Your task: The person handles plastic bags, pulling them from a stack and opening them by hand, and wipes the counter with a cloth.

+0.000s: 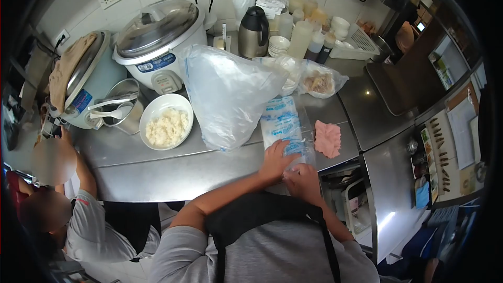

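Note:
My left hand lies on the lower part of a stack of clear plastic bags with blue print, its fingers spread over the plastic. Just right of it, my right hand is closed at the bottom end of the same bags, pinching clear plastic. Beyond them a large, filled translucent bag rests on the steel counter. To the right of the printed bags is a pink cloth. A white bowl of rice sits left of the large bag.
Two rice cookers stand at the back left, beside a metal container with ladles. A thermos, bottles and small bowls line the wall. Another person stands at the left, an arm near the cookers.

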Motion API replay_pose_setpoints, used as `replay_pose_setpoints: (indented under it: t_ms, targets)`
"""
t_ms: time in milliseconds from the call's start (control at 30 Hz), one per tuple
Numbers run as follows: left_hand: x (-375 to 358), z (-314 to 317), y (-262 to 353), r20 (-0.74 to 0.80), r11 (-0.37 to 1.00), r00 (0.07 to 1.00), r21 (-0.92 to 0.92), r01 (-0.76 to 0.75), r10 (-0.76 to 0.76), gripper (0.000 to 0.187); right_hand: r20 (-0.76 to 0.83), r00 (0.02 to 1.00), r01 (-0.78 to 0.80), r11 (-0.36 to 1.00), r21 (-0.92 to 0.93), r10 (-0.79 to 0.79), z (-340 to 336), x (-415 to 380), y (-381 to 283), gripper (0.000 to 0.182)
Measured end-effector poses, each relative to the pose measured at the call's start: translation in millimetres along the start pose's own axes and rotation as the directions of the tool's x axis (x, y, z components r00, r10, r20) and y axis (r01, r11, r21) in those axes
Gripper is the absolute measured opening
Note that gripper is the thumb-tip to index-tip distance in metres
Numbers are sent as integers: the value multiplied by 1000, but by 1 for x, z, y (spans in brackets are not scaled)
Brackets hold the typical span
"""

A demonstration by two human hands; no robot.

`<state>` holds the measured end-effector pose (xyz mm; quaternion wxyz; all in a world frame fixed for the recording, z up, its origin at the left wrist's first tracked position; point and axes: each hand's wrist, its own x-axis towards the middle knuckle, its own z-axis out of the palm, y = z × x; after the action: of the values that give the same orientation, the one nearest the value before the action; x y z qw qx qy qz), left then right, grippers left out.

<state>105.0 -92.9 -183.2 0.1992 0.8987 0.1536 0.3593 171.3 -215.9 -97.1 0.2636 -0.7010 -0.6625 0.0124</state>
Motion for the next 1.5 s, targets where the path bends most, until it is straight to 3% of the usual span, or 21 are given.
replay_pose_setpoints:
  t_ms: [67,167,233,267,300,333,400,433,500,600,700,767,867,967,1100,1200,1267,1367,1400,1433,1500]
  targets:
    - [4,10,-6,-44,999,998,15,49,-48,31,21,999,35,999,15,-35,-9,-3,-5,13]
    - [6,9,-14,-21,987,987,-28,158,-158,24,-38,983,182,921,343,-180,-58,14,-22,13]
    - [-8,23,-34,25,972,972,-33,233,-233,31,-215,973,64,794,605,85,-96,17,-36,16]
    - [-6,20,-33,112,821,909,-395,412,-402,30,-376,923,151,824,546,80,-101,23,-26,24]
    - [1,13,-30,254,517,824,-675,526,-507,29,-372,896,74,744,664,243,-107,25,-21,25]
    - [3,3,-28,356,256,774,-801,541,-524,30,-355,850,67,588,806,389,-99,31,-13,23]
    - [5,-25,-18,388,78,817,-884,461,-425,31,-255,775,63,330,942,579,-71,48,9,21]
    - [4,-41,-13,368,49,853,-909,414,-369,32,-205,746,51,253,966,633,-60,54,14,19]
    - [0,-74,-3,291,47,917,-948,315,-274,33,-118,780,-80,285,955,614,-38,58,9,16]
    - [-7,-105,5,178,115,941,-969,219,-288,36,158,883,-241,137,961,442,5,54,3,14]
    - [-12,-152,14,225,141,825,-929,343,-519,35,514,844,-536,217,816,152,28,62,-27,19]
    - [-16,-185,19,326,39,630,-869,493,-705,30,431,902,-420,285,861,29,38,71,-47,28]
    - [-44,-196,0,228,116,674,-898,424,-703,25,282,955,-230,376,898,-90,36,92,-60,43]
    - [-67,-222,1,181,265,638,-801,538,-749,26,242,941,-148,354,923,-236,36,122,-75,53]
    - [-101,-232,9,41,306,596,-829,469,-802,28,507,704,-377,343,860,-497,50,138,-104,53]
    - [-120,-251,13,-59,428,577,-732,530,-815,32,630,587,-658,154,737,-509,48,138,-137,41]
    - [-138,-269,15,4,421,563,-659,623,-827,37,683,530,-521,443,730,-502,63,138,-147,34]
    - [-192,-297,-8,-87,684,679,-129,718,-729,50,692,558,-312,657,686,-458,96,137,-166,25]
    - [-196,-336,9,-100,445,452,79,892,-887,62,684,580,-255,699,668,-442,110,133,-169,23]
    - [-211,-354,14,-413,172,278,275,946,-867,66,677,602,-184,751,634,-424,126,128,-168,21]
    - [-248,-401,29,-790,-69,142,226,972,-596,71,638,658,-41,827,561,-400,165,119,-160,17]
